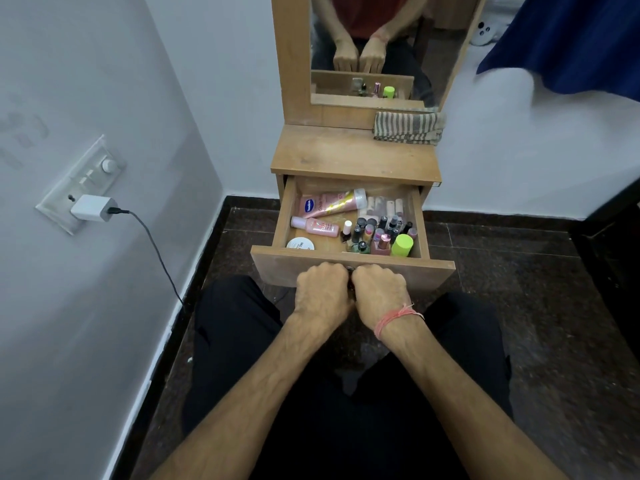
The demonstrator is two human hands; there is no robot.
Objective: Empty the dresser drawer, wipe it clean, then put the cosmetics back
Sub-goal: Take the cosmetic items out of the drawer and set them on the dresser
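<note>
Drawer point(349, 268) open, cosmetics point(377, 233) inside | I see left hand point(320, 292) and right hand point(379, 292) clenched at its near front, grasping the handle | striped cloth point(408, 128) far right on tabletop point(332, 154)

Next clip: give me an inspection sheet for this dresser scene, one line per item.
Surface: dresser top bare wood, striped cloth at back right.
Job's things: drawer open, full: lotion tube, pink bottle, white jar, nail polishes, green-capped bottle.
Clutter: nothing seen.
Hands: left hand and right hand curled at the drawer front.
Cables: charger plugged in, cable hanging.
Surroundings: mirror, dark floor.
</note>
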